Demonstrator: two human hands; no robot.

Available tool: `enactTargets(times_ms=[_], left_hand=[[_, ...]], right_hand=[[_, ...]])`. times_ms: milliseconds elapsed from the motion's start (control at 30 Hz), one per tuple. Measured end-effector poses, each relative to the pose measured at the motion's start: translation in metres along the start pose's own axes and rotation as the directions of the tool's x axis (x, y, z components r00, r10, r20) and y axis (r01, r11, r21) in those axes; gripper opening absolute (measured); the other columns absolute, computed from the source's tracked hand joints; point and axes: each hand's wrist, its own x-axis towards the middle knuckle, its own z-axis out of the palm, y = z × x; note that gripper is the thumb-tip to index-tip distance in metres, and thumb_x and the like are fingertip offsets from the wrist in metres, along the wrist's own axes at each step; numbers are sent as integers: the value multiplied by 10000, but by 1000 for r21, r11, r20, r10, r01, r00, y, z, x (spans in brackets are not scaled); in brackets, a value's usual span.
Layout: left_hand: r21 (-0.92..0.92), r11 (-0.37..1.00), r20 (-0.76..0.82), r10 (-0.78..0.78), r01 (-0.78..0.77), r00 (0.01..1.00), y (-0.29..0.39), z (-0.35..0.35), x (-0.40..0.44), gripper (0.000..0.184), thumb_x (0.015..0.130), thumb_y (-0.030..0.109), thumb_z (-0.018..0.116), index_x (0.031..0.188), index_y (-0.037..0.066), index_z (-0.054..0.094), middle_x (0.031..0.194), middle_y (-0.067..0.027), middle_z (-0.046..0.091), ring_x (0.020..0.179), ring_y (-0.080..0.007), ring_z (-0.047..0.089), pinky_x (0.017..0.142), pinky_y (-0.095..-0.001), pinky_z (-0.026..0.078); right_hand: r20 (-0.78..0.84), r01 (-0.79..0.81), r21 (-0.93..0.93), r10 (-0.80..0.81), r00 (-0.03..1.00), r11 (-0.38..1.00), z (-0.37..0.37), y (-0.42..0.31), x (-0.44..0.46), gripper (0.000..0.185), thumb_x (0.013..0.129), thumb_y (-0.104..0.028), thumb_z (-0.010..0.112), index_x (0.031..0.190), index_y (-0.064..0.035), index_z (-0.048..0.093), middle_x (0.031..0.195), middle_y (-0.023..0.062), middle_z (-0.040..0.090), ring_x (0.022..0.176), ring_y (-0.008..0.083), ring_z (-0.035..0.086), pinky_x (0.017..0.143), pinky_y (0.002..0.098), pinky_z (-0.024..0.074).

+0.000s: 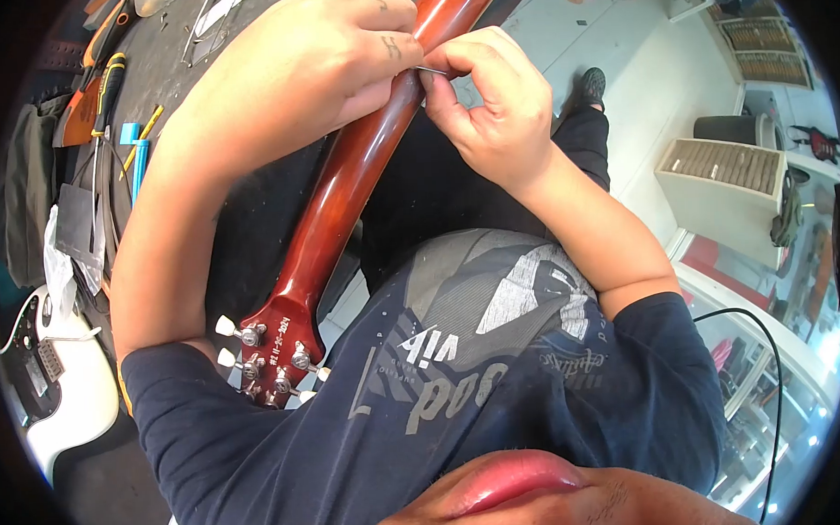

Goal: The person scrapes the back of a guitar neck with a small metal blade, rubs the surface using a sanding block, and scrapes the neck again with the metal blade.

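A glossy red-brown guitar neck (pixel 343 186) runs diagonally across my lap, its back facing up. The headstock (pixel 279 346) carries silver tuning machines with pale buttons and handwritten marks. My left hand (pixel 362 56) is closed over the neck, its fingers curled and partly hidden. On the other side, my right hand (pixel 493 103) pinches a thin, shiny metal piece (pixel 432 70) between thumb and index finger. That piece lies across the neck between both hands, and its far end meets my left fingers. Whether the left fingers grip it I cannot make out.
Along the left, a dark workbench (pixel 167 49) holds a yellow-black screwdriver (pixel 109 93), a blue tool (pixel 137 152) and a white electric guitar body (pixel 78 399). A white cabinet (pixel 722 182) and a glass display case (pixel 756 343) stand at right. A black cable (pixel 777 380) hangs there.
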Motion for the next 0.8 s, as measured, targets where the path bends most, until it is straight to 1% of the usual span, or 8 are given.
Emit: enactTargets(times_ms=[100,200,300,400,500,600,700,800], left_hand=[[-26,999,-69,19,-21,997,-7,16,-5,232,812,-13,759,1044,-7,748,994,-131,686,938,-359,684,823,-455,569],[18,999,-65,41,-40,997,-5,14,-6,236,801,-10,764,1037,-13,744,1003,-141,685,941,-362,684,830,-461,570],[14,999,-97,33,-32,995,-5,17,-2,248,794,-11,769,1041,-13,745,1007,-138,685,945,-361,684,834,-465,569],[11,999,-79,48,-47,996,-5,16,-3,263,791,-15,775,1053,-12,748,1007,-133,686,945,-357,684,836,-466,568],[12,999,-32,40,-40,999,-2,12,-4,272,790,-16,778,1061,-10,749,1006,-128,685,945,-358,683,839,-465,567],[30,999,-97,43,-40,994,-3,16,-3,270,788,-10,780,1057,-12,749,1010,-129,689,947,-363,686,834,-463,567],[35,999,-105,43,-39,994,-3,18,-3,275,790,-1,780,1063,-10,754,1018,-134,696,957,-370,691,839,-463,570],[45,999,6,14,-14,1000,0,11,-5,290,797,11,788,1085,1,763,1035,-142,703,984,-372,700,870,-467,574]], right_hand=[[19,-12,9,12,1000,1000,0,-5,-4,254,775,33,824,998,-26,718,954,108,732,834,317,687,763,399,575],[1,21,22,-21,1000,1000,1,-4,-3,252,777,31,827,998,-26,720,956,107,733,836,315,687,760,394,575],[-17,7,3,-7,1000,1000,0,0,-1,249,780,33,825,998,-27,721,957,110,734,839,317,689,763,393,576],[-12,-25,21,25,1000,999,1,-5,-5,249,780,37,825,998,-26,721,959,110,734,836,316,689,765,392,577],[-8,-16,46,16,1000,999,2,-6,-9,245,784,41,823,996,-29,722,963,108,735,830,315,687,764,393,577],[-30,0,18,1,1000,1000,1,-1,-4,244,786,40,823,997,-29,724,969,109,736,835,315,690,767,388,578],[-20,-33,27,34,999,999,2,-4,-8,250,790,40,822,1012,-31,732,972,111,739,854,314,700,779,385,584],[-3,-18,53,18,1000,998,3,-6,-13,286,798,41,821,1060,-40,738,976,103,744,871,308,710,796,384,589]])
